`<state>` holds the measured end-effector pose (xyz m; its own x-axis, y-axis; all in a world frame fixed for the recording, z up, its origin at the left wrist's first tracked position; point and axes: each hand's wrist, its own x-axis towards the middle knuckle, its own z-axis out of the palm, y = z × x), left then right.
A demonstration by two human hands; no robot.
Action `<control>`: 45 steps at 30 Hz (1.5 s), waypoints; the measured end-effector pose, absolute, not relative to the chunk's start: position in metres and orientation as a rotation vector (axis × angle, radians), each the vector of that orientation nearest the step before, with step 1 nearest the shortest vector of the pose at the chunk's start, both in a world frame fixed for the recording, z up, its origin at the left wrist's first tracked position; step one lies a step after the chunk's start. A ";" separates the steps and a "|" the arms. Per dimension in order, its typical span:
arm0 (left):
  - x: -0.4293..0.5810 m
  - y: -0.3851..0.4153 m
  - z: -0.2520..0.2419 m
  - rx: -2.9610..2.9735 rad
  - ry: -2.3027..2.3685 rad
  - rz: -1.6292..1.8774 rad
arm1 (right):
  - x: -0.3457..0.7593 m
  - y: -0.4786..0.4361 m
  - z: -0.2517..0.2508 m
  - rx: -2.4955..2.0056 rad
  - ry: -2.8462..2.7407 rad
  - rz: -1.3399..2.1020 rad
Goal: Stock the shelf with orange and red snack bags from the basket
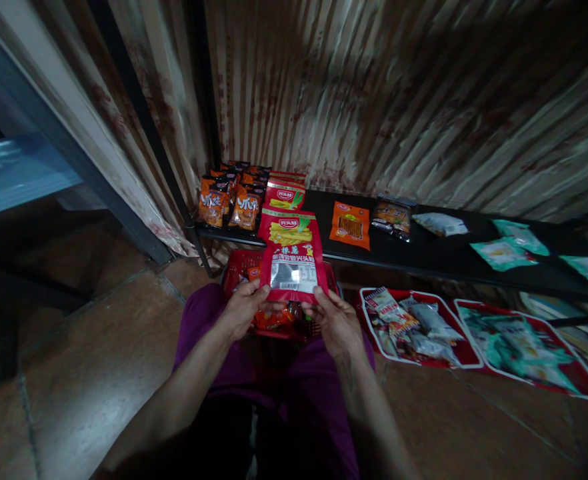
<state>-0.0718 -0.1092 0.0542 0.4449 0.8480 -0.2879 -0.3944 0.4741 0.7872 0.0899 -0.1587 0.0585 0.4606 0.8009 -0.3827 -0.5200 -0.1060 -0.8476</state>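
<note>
A red snack bag (pixel 294 257) with a yellow-green picture and a clear window is held flat between both hands. My left hand (pixel 247 308) pinches its lower left corner, and my right hand (pixel 335 320) grips the lower right corner. Just beyond its top edge, similar red snack bags (pixel 285 190) stand on the black shelf (pixel 424 263). Left of those are rows of black-and-orange snack bags (pixel 247 208). Below the held bag, a red basket (pixel 231 270) contains orange packets, partly hidden by my hands.
Farther right on the shelf lie an orange packet (pixel 350 225), a dark packet (pixel 393 217), a white packet (pixel 440 224) and several green packets (pixel 504 253). Two red baskets with white rims, one of mixed packets (pixel 414 327) and one of green packets (pixel 519 347), sit below. A pleated curtain (pixel 364 100) hangs behind.
</note>
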 end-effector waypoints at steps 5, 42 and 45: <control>-0.073 -0.112 0.055 0.658 0.765 0.850 | 0.089 -0.160 0.062 -1.261 -0.317 1.128; -0.055 -0.098 0.054 0.597 0.893 1.046 | 0.099 -0.162 0.066 -1.389 -0.624 1.104; -0.053 -0.104 0.055 0.585 0.882 1.029 | 0.097 -0.153 0.067 -1.374 -0.539 1.069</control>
<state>-0.0534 -0.1042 0.0552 0.2370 0.9083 -0.3447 -0.4793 0.4179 0.7718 0.0969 -0.1535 0.0667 0.4614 0.8464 -0.2659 -0.2894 -0.1398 -0.9470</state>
